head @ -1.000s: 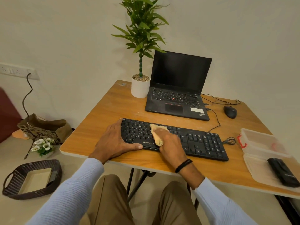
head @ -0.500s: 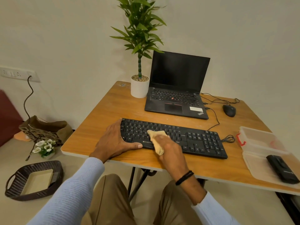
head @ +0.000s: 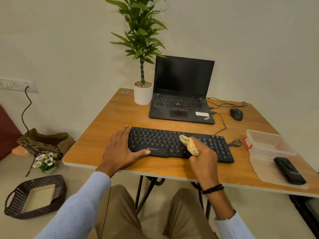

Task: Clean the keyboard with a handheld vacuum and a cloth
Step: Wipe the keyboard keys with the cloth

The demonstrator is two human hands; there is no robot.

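Cloth (head: 189,145), bunched in curled fingers of the right hand (head: 203,158), presses the middle of the keyboard (head: 160,142); the left hand (head: 120,149) lies flat on its 9 o'clock end. Wiping step, I judge — the next stroke should sweep toward 3 o'clock.

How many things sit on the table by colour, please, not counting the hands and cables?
Black: 4 (keyboard, laptop, mouse, handheld vacuum)
White: 1 (plant pot)
Clear: 1 (plastic container, lid open)
Yellowish: 1 (cloth)
Total: 7
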